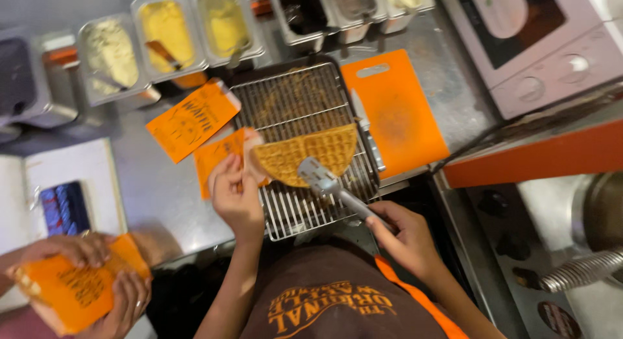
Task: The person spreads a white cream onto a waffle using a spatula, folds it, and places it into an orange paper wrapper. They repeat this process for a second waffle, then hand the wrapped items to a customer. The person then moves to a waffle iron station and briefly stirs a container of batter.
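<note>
a steel tabletop (pixel 156 196) runs across the scene under warm indoor light. along its far edge sits a row of metal tubs (pixel 169 34) filled with yellow and pale creams. an orange cutting board (pixel 396 112) lies flat to the right, beside a pale pink appliance (pixel 538 47). lower right, a coiled metal hose (pixel 581 271) crosses a steel surface.

One head-worn camera looks steeply down, close over the steel counter (pixel 162 196).
</note>
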